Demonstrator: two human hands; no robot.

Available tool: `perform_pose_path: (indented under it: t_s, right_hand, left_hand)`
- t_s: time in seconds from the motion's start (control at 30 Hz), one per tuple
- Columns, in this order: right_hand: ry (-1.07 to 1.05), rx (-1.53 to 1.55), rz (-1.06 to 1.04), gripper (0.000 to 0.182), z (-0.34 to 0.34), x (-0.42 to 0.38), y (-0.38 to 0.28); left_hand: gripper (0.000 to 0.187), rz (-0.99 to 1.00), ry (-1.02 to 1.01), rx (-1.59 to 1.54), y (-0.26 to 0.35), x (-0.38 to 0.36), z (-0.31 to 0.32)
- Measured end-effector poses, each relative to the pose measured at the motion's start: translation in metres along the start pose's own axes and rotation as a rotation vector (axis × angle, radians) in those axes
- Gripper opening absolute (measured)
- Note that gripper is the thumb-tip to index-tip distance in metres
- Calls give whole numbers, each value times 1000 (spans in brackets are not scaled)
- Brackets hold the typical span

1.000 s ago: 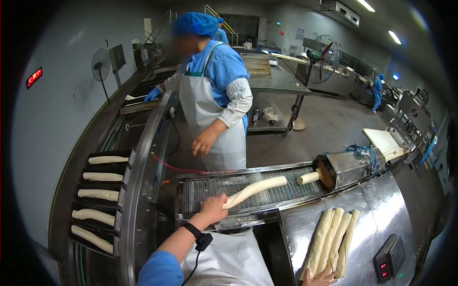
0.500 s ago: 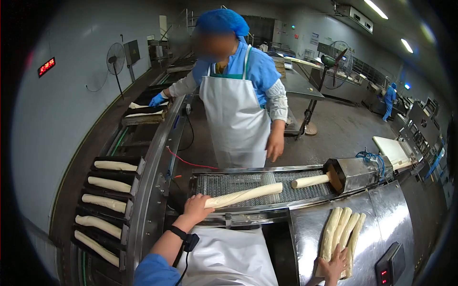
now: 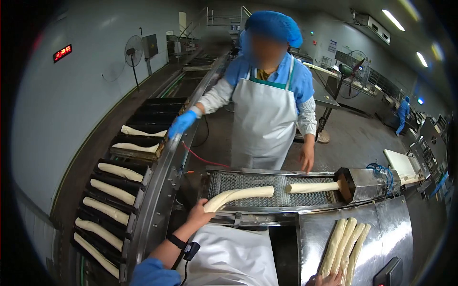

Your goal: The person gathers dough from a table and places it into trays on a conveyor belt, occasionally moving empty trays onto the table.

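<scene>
A long dough roll (image 3: 243,193) hangs over the near edge of the mesh conveyor (image 3: 267,202), its left end gripped in my left hand (image 3: 199,215). The roll's middle bends upward, and its right part lies over the mesh. A second roll (image 3: 312,188) sticks out of the metal housing (image 3: 362,185) at the conveyor's right end. At the bottom right, my right hand (image 3: 332,279) touches the lower ends of several dough rolls (image 3: 344,245) lying side by side on the steel table (image 3: 386,224). Its fingers are spread over them.
Black trays (image 3: 102,209) with dough rolls stand in a line at the left. Across the conveyor a co-worker (image 3: 267,105) in a white apron reaches a blue-gloved hand (image 3: 182,125) toward the trays. A scale (image 3: 389,272) is at the bottom right.
The held roll has bent near my left hand. My right hand has shifted down to the rolls' lower ends. The roll at the housing reaches further out. The co-worker's gloved hand has left the tray.
</scene>
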State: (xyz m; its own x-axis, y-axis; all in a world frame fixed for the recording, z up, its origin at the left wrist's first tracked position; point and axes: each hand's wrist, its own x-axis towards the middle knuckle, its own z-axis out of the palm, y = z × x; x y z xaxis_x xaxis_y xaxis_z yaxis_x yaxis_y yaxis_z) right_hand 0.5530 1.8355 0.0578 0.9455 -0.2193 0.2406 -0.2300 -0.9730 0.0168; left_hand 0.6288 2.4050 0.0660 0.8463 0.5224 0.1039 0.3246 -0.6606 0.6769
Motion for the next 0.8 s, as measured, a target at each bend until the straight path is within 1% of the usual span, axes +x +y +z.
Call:
perform_pose_path:
  t_s: [0.07,0.1,0.13,0.2,0.23,0.27,0.3,0.33,0.4,0.47,0.5,0.53,0.57,0.63,0.67,0.7,0.73,0.77,0.8]
  right_hand:
    - [76,-52,146,71,8,-2,-12]
    - [24,-78,167,79,4,3,-19]
    - [26,-77,157,79,3,7,-21]
    - [-48,-96,176,81,2,12,-24]
    - [-45,-95,167,81,-1,13,-25]
    - [-90,-119,164,81,-4,14,-26]
    - [-136,-144,159,81,-8,15,-28]
    - [-132,-145,146,81,-12,16,-29]
    - [-113,-160,126,80,-18,15,-32]
    - [-102,-166,115,80,-22,11,-41]
    - [-76,-201,119,79,-21,10,-43]
    - [-50,-236,123,78,-17,8,-42]
    - [2,-240,116,78,-14,8,-42]
    - [37,-231,89,75,-16,6,-46]
    - [70,-215,70,72,-26,6,-54]
    - [75,-209,64,72,-22,8,-53]
    - [139,-227,-41,71,-15,8,-50]
    - [202,-245,-146,70,-12,10,-49]
    - [206,-242,-151,70,-15,11,-55]
  left_hand:
    - [40,-468,-522,-754,1,-1,-1]
    - [32,-558,-615,-972,-3,0,2]
    - [32,-561,-605,-978,-8,6,-1]
    - [30,-699,-700,-1571,-9,34,-19]
    - [31,-669,-546,-1742,4,53,-38]
    - [31,-633,-381,-1906,22,73,-62]
    - [29,-518,-268,-1908,36,91,-84]
    - [28,-403,-154,-1905,51,106,-105]
    - [34,-209,16,-1896,90,114,-147]
    - [31,158,111,-1520,100,121,-178]
    - [30,168,218,-1369,101,124,-188]
    - [30,215,272,-1324,100,123,-195]
    - [31,209,327,-1324,91,131,-201]
    - [31,174,418,-1369,57,150,-208]
    - [32,94,428,-1398,40,159,-222]
    - [42,26,376,-1431,8,167,-222]
    - [52,-42,323,-1463,-20,170,-223]
    - [67,-152,383,-1371,-31,164,-224]
    - [83,-262,441,-1276,-45,155,-223]
